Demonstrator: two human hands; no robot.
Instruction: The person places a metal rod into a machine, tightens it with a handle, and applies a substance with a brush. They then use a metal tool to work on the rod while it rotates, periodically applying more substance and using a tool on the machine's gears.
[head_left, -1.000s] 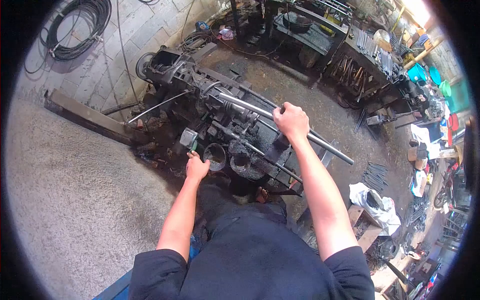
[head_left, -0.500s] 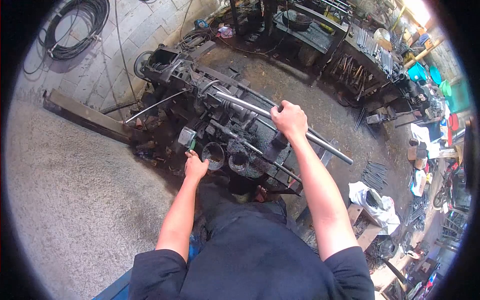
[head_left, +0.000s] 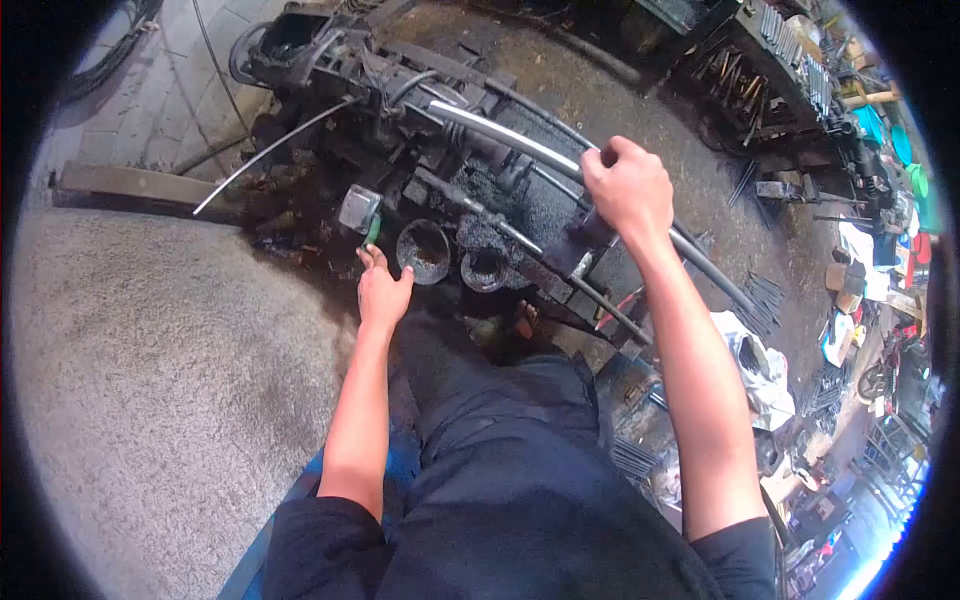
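My right hand [head_left: 630, 188] is closed around a long metal rod [head_left: 505, 137], which slants from upper left to lower right over a dark, greasy machine [head_left: 400, 150]. Lower down, my left hand [head_left: 382, 290] has its fingers curled at the end of a short green handle [head_left: 374, 229], its thumb held out to the side. The handle runs up to a small square metal block [head_left: 359, 208] on the machine's near side. Beside the left thumb is a round metal cup [head_left: 423, 252] with dark bits inside, and a second round opening [head_left: 485, 268] sits right of it. Metal shavings cover the machine bed.
A thin bright rod [head_left: 270, 158] sticks out leftward from the machine. A steel beam [head_left: 140, 190] lies by the wall. Loose rods [head_left: 765, 300] and a white sack [head_left: 755, 365] are on the floor at right. A rack of metal bars [head_left: 735, 85] stands behind.
The view has tilted down and shifted. My right hand sits farther along toward the lower right, still gripping the rod. My left hand stays at the green handle.
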